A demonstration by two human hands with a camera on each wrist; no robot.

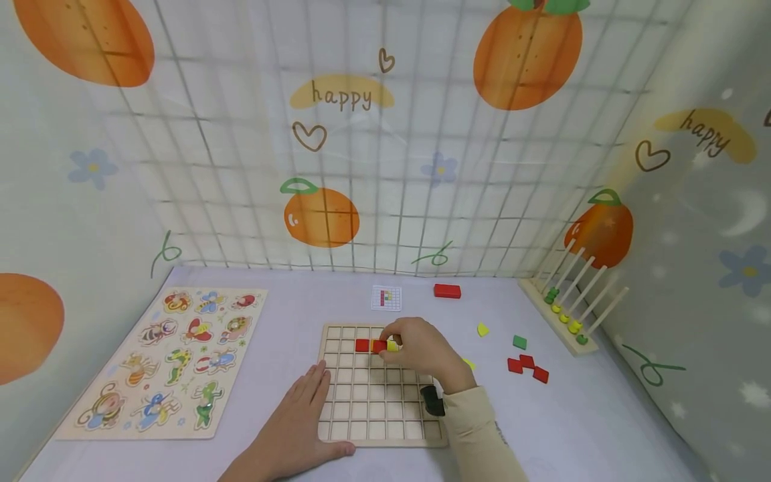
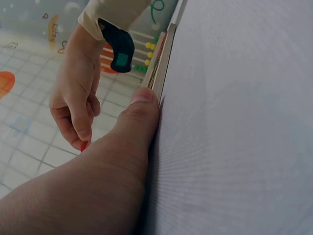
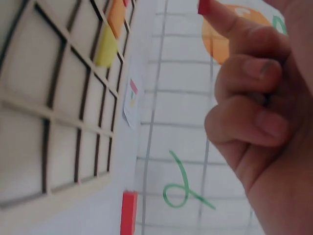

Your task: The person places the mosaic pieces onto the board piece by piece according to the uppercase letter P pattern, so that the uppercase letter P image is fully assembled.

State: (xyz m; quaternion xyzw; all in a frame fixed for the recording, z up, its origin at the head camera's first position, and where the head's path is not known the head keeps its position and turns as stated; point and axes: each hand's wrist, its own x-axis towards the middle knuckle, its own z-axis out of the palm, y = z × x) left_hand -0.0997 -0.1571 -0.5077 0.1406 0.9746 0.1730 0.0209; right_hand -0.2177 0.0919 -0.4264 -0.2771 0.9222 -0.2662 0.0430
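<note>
A wooden grid board (image 1: pixel 359 428) lies on the table. My left hand (image 1: pixel 294 423) rests at its near left corner, fingers straight along the left edge and thumb by the front edge. Over an upper row, my right hand (image 1: pixel 423 349) pinches a small red tile (image 1: pixel 379 346) between thumb and index finger; the right wrist view shows this tile (image 3: pixel 204 7) raised off the board. Another red tile (image 1: pixel 362 345) sits in a cell to its left. An orange tile (image 3: pixel 116 18) and a yellow tile (image 3: pixel 106 47) lie in neighbouring cells, partly hidden in the head view.
Behind the board are a pattern card (image 1: pixel 386 298) and a red block (image 1: pixel 447 291). Loose red tiles (image 1: pixel 527 361), a green tile (image 1: pixel 520 342) and a yellow piece (image 1: pixel 483 329) lie at right. A pegged bead rack (image 1: pixel 557 314) stands beyond; an insect puzzle (image 1: pixel 187 318) lies left.
</note>
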